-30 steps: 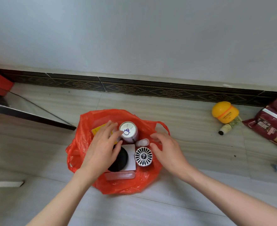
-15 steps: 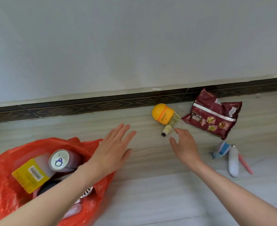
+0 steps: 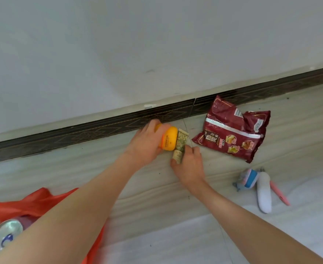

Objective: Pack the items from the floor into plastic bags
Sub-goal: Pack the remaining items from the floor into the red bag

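Note:
An orange-yellow round container [image 3: 169, 139] lies on the floor by the skirting board, and my left hand [image 3: 144, 143] grips it from the left. Beside it lies a small green-patterned tube [image 3: 180, 147]; my right hand [image 3: 190, 165] holds its lower end with curled fingers. The red plastic bag [image 3: 33, 203] sits at the lower left under my left forearm, with a can's silver top [image 3: 8, 235] showing inside. Other contents of the bag are hidden.
A dark red snack packet [image 3: 233, 130] lies to the right near the wall. Farther right on the floor are a small blue and pink item [image 3: 247, 179], a white oblong device [image 3: 264, 192] and a thin pink stick [image 3: 279, 194]. A dark skirting board [image 3: 80, 134] runs along the wall.
The view swung right, away from the bag. Both hands left the bag and reached to the wall; the left now grips the orange container and the right holds the tube.

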The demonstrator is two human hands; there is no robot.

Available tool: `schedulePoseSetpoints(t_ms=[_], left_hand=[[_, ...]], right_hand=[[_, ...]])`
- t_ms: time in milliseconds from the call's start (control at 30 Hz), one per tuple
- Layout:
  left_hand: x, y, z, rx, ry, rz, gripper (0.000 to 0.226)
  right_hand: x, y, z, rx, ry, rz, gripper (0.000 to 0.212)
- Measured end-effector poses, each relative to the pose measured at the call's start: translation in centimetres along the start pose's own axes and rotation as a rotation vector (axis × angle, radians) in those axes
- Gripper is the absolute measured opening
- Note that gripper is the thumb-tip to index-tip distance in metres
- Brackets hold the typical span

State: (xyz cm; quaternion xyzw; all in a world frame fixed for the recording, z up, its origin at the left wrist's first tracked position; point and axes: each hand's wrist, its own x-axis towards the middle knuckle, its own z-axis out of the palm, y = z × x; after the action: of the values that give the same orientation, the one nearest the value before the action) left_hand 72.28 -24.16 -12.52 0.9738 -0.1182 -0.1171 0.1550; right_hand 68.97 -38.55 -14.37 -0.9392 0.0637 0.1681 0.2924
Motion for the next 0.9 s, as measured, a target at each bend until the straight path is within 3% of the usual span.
schedulePoseSetpoints(t_ms=[133,300,400,600,733,900], left_hand=[[-1.2,0.3,1.0,-0.085,0.045,-0.079,0.073],[-3.4,0.2,1.1,-0.105,0.015,-0.16,0.074],[-6.4,-0.4,-0.1,-0.291,-0.006,-0.226,0.076],[-15.2,-2.9,-5.3,-0.355,0.207,-0.282,0.076],[-22.7,-4.4,-8.6,-0.337,0.336,-0.433,0.074],[-30.9,-7.2,-10.2,-0.272,0.392,-0.571,0.077]], right_hand=[[-0.1,0.7,-0.5,0.04,-0.006,0.027,0.037],[-1.9,1.1,-0.4,0.257,-0.028,0.118,0.036],[-4.1,0.5,-0.5,0.385,-0.041,0.124,0.029],[-8.9,-3.2,-1.1,0.557,-0.044,-0.031,0.022],[-12.4,-7.8,-0.3,0.627,-0.089,-0.195,0.022],[-17.2,-13.0,2.7,0.599,-0.255,-0.478,0.022]])
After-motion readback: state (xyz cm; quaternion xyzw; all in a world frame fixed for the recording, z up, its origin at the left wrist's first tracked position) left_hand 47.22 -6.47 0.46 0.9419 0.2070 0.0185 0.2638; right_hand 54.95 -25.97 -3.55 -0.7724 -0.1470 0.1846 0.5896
